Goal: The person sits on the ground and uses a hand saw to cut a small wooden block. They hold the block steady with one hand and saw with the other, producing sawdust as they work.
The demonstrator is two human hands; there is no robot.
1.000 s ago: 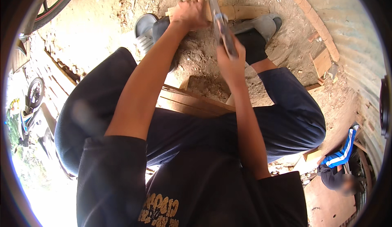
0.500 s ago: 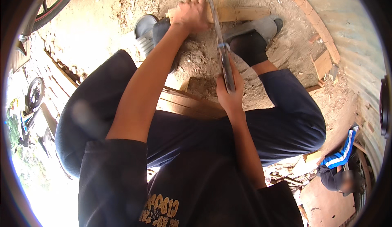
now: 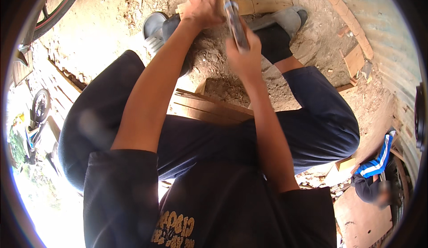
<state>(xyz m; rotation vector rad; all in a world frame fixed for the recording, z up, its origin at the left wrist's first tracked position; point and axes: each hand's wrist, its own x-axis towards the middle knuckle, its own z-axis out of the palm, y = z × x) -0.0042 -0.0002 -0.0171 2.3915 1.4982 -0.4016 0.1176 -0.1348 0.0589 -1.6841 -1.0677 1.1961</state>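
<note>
At the top of the view, my left hand (image 3: 203, 9) presses down with its fingers wrapped over a pale wooden strip (image 3: 263, 5) lying across the ground. My right hand (image 3: 245, 51) grips the handle of a long, narrow-bladed hand saw (image 3: 232, 14), seen nearly edge-on, so its teeth cannot be made out. The blade crosses the strip just right of my left hand and runs out at the top edge. My feet, in dark socks and grey slides (image 3: 285, 21), are on either side, the right one against the strip.
Flat boards (image 3: 209, 107) lie beneath my legs. A corrugated metal wall (image 3: 383, 34) with a row of bricks (image 3: 343, 14) stands on the right. A wheel (image 3: 60, 7) shows at upper left, a motorbike (image 3: 33, 127) at far left, and another person (image 3: 372, 176) at lower right.
My right hand has pushed the saw forward, away from my body, so its handle is now close to the wooden strip. My left hand still holds the strip.
</note>
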